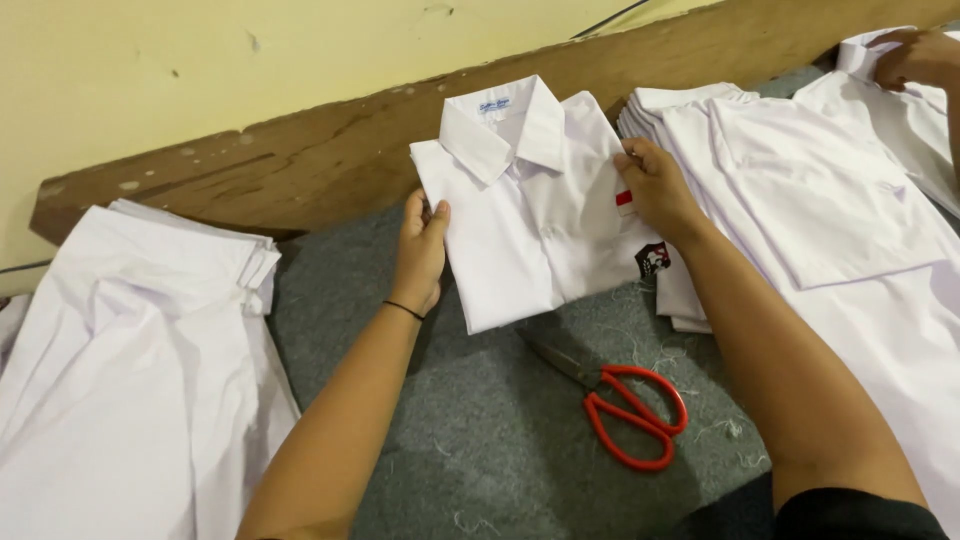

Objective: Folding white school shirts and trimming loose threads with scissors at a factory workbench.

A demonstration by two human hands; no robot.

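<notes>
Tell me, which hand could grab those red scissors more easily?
Probably the right hand: the red-handled scissors lie under that forearm, right of the folded white shirt. The left hand is farther off.

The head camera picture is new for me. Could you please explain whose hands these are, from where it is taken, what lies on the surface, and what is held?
There is no machine here. A person wears one camera on the head, and it looks down at that person's own bare hands. The left hand and the right hand grip the two sides of a folded white shirt with its collar up. It is held over a grey carpet. On the carpet lie red-handled scissors and loose threads. A pile of white shirts lies to the left, and more white garments lie to the right. At the top right, another person's hand touches white cloth.
</notes>
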